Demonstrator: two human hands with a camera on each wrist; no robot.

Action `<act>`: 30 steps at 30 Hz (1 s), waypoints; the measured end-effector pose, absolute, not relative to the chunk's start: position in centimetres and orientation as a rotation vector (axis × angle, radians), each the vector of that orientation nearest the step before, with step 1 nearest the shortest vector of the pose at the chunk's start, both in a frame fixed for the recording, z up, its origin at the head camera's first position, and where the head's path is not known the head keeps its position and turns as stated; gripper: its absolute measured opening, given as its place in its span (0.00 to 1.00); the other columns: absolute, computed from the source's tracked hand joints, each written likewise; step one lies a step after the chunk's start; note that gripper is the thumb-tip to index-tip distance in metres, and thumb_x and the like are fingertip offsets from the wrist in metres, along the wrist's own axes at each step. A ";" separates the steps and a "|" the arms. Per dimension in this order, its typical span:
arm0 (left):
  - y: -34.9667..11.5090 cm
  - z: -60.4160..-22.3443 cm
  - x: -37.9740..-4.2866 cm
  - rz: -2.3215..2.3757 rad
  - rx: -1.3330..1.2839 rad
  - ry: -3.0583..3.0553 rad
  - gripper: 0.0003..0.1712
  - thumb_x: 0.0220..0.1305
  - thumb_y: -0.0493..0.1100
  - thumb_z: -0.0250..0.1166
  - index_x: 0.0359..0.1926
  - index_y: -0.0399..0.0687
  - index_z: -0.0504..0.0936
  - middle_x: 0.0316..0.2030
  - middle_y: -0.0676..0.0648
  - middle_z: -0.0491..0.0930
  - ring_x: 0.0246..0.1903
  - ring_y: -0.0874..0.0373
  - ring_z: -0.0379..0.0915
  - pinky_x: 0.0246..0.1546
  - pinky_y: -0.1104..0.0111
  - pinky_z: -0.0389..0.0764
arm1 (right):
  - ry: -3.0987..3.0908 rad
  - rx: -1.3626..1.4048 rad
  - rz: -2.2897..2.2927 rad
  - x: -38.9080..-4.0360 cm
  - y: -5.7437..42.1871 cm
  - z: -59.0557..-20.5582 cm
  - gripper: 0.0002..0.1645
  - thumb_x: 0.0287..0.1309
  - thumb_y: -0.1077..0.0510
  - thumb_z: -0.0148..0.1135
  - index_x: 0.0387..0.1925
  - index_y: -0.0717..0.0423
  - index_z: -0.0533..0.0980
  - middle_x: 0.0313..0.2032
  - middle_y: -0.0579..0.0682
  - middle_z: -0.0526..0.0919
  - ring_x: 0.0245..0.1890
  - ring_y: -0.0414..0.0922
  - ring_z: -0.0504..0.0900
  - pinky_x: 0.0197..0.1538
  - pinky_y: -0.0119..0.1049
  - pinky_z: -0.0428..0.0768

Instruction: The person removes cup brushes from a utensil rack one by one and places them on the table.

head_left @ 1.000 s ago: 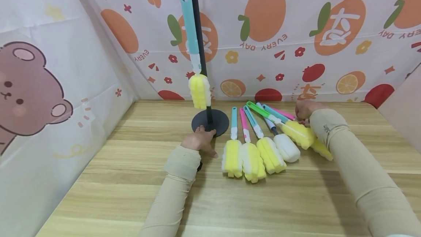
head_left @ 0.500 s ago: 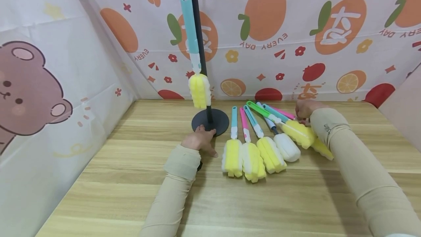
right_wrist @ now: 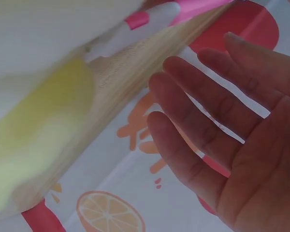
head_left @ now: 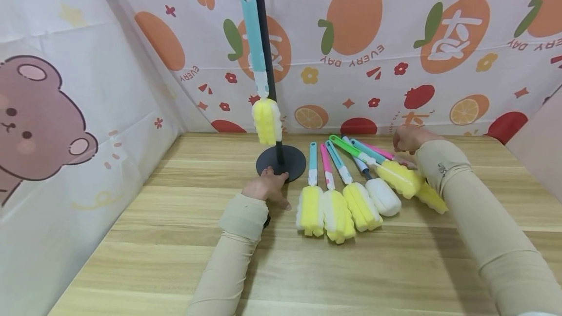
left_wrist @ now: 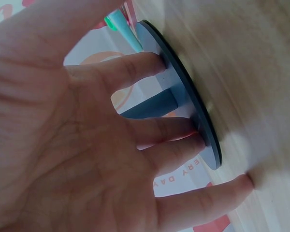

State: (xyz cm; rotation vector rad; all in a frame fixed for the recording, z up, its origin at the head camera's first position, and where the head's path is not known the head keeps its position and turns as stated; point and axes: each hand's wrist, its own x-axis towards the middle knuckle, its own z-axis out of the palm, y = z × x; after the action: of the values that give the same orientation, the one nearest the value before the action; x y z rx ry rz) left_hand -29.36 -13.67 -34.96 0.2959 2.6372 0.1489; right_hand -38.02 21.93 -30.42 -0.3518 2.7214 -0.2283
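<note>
My left hand [head_left: 263,187] rests its spread, straight fingers on the round base [head_left: 295,160] of a black hook stand; the left wrist view shows three fingertips on the base [left_wrist: 145,36] and another finger on the wood. On one hook hangs a cup brush [head_left: 265,121] with a teal handle and yellow-and-white sponge. At the right end of a row of brushes, my right hand [head_left: 410,140] is just beside a pink-handled sponge brush [head_left: 386,154]. In the right wrist view its fingers [right_wrist: 203,104] are extended, apart from the pink handle [right_wrist: 198,6], holding nothing.
Between the hands lie several sponge cup brushes, yellow ones [head_left: 312,211] with teal or pink handles and a white one [head_left: 383,196]. A green-handled brush [head_left: 397,178] overlaps the pink-handled one. A fruit-printed cloth [head_left: 351,87] hangs behind the wooden table [head_left: 175,257].
My right hand has risen slightly off the pink-handled brush, whose sponge end has shifted a little to the right. The left hand and the stand have stayed still.
</note>
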 end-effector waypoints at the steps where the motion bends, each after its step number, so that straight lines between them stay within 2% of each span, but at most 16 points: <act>1: -13.6 -35.0 -29.4 0.149 0.296 2.639 0.52 0.47 0.58 0.69 0.69 0.51 0.51 0.66 0.29 0.40 0.63 0.39 0.34 0.57 0.44 0.57 | 2.727 -0.340 -0.226 -38.0 21.9 -30.3 0.15 0.56 0.64 0.55 0.45 0.66 0.74 0.40 0.61 0.78 0.33 0.52 0.75 0.37 0.48 0.77; 12: -13.6 -34.9 -29.4 0.149 0.272 2.641 0.53 0.46 0.59 0.69 0.69 0.53 0.51 0.66 0.30 0.39 0.64 0.40 0.33 0.56 0.44 0.58 | 2.852 -0.299 -0.221 -37.4 21.1 -29.2 0.15 0.52 0.64 0.57 0.43 0.61 0.76 0.39 0.59 0.76 0.37 0.54 0.71 0.39 0.50 0.76; 19: -13.6 -35.0 -29.4 0.132 0.285 2.646 0.53 0.46 0.59 0.69 0.68 0.52 0.52 0.66 0.30 0.41 0.64 0.40 0.35 0.55 0.44 0.59 | 2.959 -0.400 -0.244 -37.3 20.8 -29.1 0.14 0.50 0.65 0.60 0.41 0.62 0.77 0.40 0.61 0.75 0.41 0.57 0.68 0.42 0.53 0.75; 24: -13.6 -35.1 -29.4 0.138 0.282 2.643 0.53 0.46 0.59 0.69 0.68 0.52 0.52 0.66 0.30 0.40 0.64 0.40 0.34 0.56 0.44 0.59 | 3.038 -0.450 -0.334 -37.4 20.4 -28.9 0.15 0.52 0.64 0.60 0.42 0.67 0.76 0.40 0.63 0.77 0.39 0.56 0.71 0.42 0.51 0.76; 30: -13.7 -35.0 -29.3 0.144 0.290 2.648 0.53 0.46 0.59 0.69 0.68 0.52 0.52 0.66 0.30 0.41 0.64 0.40 0.34 0.56 0.44 0.59 | 3.122 -0.461 -0.404 -37.4 19.8 -28.5 0.13 0.53 0.62 0.60 0.40 0.67 0.78 0.38 0.64 0.79 0.36 0.54 0.74 0.40 0.50 0.77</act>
State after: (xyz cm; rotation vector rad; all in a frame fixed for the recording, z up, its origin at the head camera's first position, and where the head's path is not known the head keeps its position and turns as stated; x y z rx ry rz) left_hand -29.33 -13.71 -35.03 0.2904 2.6479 0.1439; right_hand -37.36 19.76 -28.55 -0.4607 3.1224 -0.4045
